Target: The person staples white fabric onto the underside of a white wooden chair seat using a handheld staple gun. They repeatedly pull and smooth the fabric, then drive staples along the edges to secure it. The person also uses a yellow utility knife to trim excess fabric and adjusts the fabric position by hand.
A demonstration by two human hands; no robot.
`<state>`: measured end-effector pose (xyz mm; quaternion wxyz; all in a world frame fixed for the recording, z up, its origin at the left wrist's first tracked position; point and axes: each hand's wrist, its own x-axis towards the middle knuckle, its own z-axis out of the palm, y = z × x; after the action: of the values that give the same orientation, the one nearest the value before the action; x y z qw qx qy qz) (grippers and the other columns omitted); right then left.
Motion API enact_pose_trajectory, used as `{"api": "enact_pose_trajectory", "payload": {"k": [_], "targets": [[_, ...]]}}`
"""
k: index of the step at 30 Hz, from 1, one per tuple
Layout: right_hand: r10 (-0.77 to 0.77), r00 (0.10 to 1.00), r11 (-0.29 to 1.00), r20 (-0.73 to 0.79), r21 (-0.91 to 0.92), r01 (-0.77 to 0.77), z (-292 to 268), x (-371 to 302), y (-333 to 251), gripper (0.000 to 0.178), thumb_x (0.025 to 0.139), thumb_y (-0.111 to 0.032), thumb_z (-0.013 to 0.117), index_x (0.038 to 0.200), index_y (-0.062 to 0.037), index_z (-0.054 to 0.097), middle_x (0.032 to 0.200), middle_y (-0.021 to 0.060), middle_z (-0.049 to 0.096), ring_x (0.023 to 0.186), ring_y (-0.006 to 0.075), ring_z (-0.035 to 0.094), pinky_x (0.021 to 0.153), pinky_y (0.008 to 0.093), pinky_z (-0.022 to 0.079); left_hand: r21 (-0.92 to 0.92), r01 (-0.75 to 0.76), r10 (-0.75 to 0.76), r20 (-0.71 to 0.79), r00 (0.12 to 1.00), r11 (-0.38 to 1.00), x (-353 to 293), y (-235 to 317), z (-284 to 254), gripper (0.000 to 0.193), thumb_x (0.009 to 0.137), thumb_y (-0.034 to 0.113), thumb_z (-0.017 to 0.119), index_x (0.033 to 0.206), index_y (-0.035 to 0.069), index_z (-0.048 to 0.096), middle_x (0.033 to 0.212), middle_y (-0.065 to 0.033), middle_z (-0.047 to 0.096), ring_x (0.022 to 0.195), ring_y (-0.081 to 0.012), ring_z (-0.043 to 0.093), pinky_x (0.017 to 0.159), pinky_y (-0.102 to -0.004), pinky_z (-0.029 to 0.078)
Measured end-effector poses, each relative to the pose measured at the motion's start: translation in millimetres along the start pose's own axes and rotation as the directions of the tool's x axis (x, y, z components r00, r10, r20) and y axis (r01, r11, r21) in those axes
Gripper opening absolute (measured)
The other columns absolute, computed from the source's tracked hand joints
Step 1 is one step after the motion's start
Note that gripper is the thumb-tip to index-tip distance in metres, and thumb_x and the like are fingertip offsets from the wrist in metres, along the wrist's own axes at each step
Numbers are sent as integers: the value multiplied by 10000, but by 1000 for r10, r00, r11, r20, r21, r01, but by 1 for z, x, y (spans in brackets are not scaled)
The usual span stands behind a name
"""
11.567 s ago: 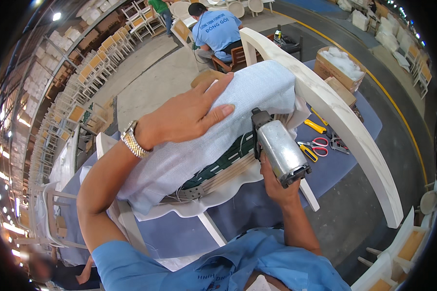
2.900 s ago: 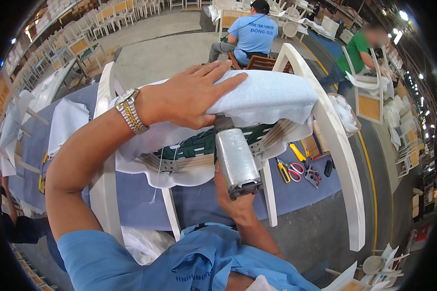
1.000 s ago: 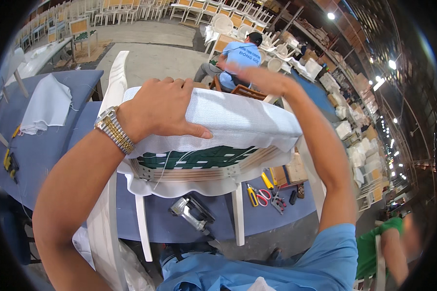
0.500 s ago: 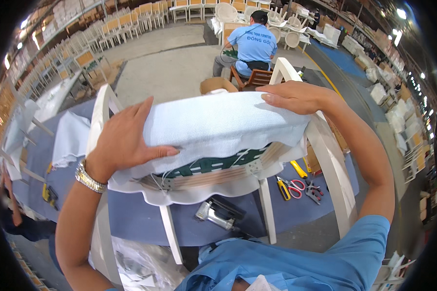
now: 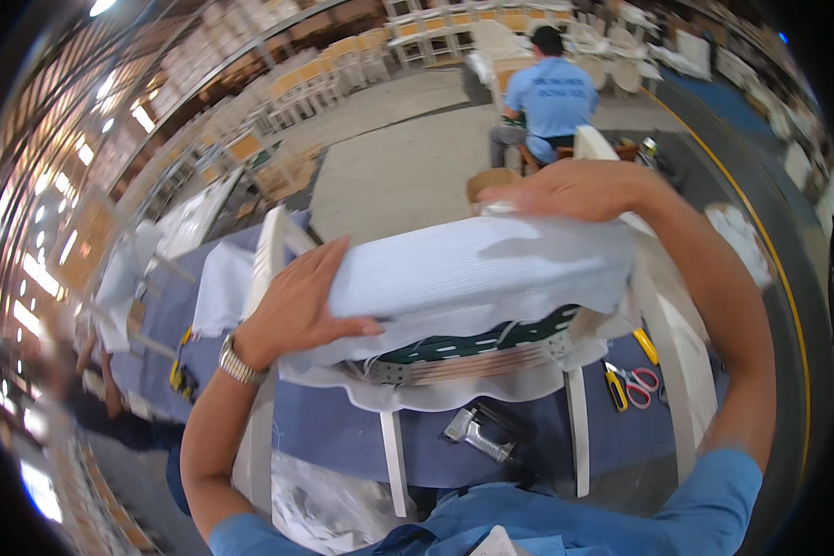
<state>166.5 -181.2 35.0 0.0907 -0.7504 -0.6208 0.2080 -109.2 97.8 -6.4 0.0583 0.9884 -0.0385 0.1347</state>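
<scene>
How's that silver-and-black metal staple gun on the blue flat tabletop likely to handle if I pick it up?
The staple gun probably feels heavy for its size, since its body looks like metal. It seems unlikely to roll, lying on the tabletop with a bulky, uneven shape.

the staple gun (image 5: 478, 434) lies left of the scissors (image 5: 632, 382).

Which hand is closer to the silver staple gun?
Left. The left hand lies on the white fabric, above and left of the staple gun; the right hand is farther off, at the fabric's far edge.
</scene>
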Motion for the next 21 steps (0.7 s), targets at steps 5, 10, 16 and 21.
{"api": "enact_pose_trajectory", "payload": {"k": [5, 10, 16, 21], "targets": [[229, 973, 972, -27, -55, -230, 22, 5, 22, 685, 1055, -569, 327, 1487, -58, 477, 1395, 190, 597, 1299, 326, 553, 1124, 376, 373, -277, 119, -242, -466, 851, 953, -1, -49, -40, 693, 998, 426, 589, 1505, -8, 404, 1467, -208, 530, 1329, -338, 542, 1116, -404, 400], [107, 994, 993, 18, 51, -108, 24, 6, 27, 708, 1038, -611, 349, 1506, -92, 462, 1416, 195, 579, 1295, 316, 552, 1123, 383, 370, -483, 408, -564, -234, 792, 774, -36, -118, -6, 822, 1015, 597, 449, 1554, -6, 306, 1539, -270, 412, 1447, -365, 393, 1179, -407, 309], [161, 977, 987, 139, -46, -156, 17, 56, -24, 885, 935, -662, 491, 1518, -3, 398, 1493, 238, 481, 1361, 341, 476, 1150, 416, 326, -542, 543, -624, 42, 780, 642, -25, -104, 7, 921, 1002, 679, 355, 1598, 4, 160, 1588, -322, 274, 1489, -439, 275, 1213, -439, 248], [-207, 948, 978, 242, 30, 206, 30, 144, -80, 975, 887, -656, 594, 1535, 22, 330, 1449, 262, 499, 1352, 354, 479, 1127, 399, 360, -392, 559, -618, -30, 786, 731, -17, -117, 22, 868, 1015, 625, 382, 1579, -15, 219, 1553, -368, 291, 1440, -517, 310, 1201, -469, 270]]}}
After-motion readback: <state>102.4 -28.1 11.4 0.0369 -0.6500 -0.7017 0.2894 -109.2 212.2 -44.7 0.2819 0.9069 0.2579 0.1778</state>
